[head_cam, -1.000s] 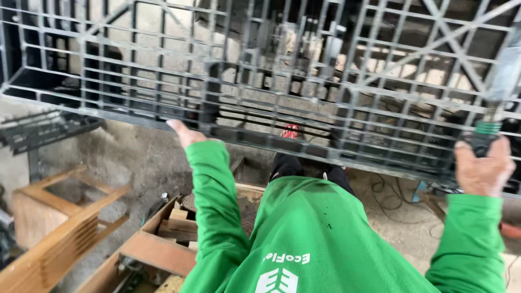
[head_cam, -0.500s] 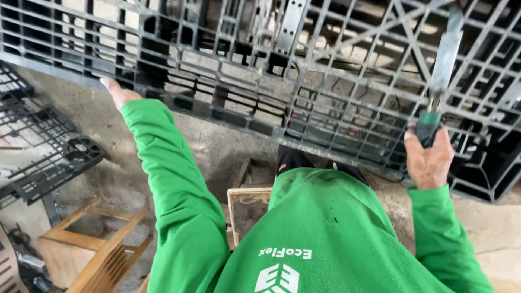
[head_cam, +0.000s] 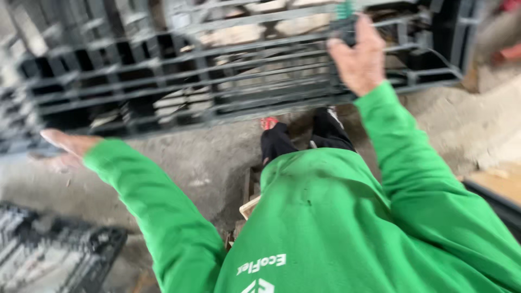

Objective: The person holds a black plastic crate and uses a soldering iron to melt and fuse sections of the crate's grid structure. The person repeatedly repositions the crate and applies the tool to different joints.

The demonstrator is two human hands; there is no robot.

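Obs. 1: A large black plastic pallet [head_cam: 217, 70], an open grid of ribs and slots, is held up in front of the person and fills the upper half of the view. It is tilted, its lower edge running from low on the left to higher on the right. The picture is motion-blurred, most strongly at the left.

Obs. 2: The person wears a bright green long-sleeved top [head_cam: 325, 217] with white print on the chest; both sleeves reach out toward the pallet. Dark trousers and shoes [head_cam: 304, 135] show below the pallet's lower edge, over a grey concrete floor [head_cam: 206, 163].

Obs. 3: A second black grid pallet [head_cam: 49, 255] lies flat on the floor at lower left, well apart from the held one.

Obs. 4: Right hand [head_cam: 358, 59] is up against the pallet near its right end. The fingers curl over a rib, clamped on it; a green-and-black handle [head_cam: 345, 16] sits at the fingertips against the grid, but I cannot tell whether the hand grips it too.

Obs. 5: Left hand [head_cam: 65, 146] meets the pallet's lower left edge. The pallet lies just above and in front of the fingers; blur hides them, so I cannot tell whether they are curled on the edge or spread flat under it.

Obs. 6: A small red item [head_cam: 268, 122] sits on the floor by the shoes.
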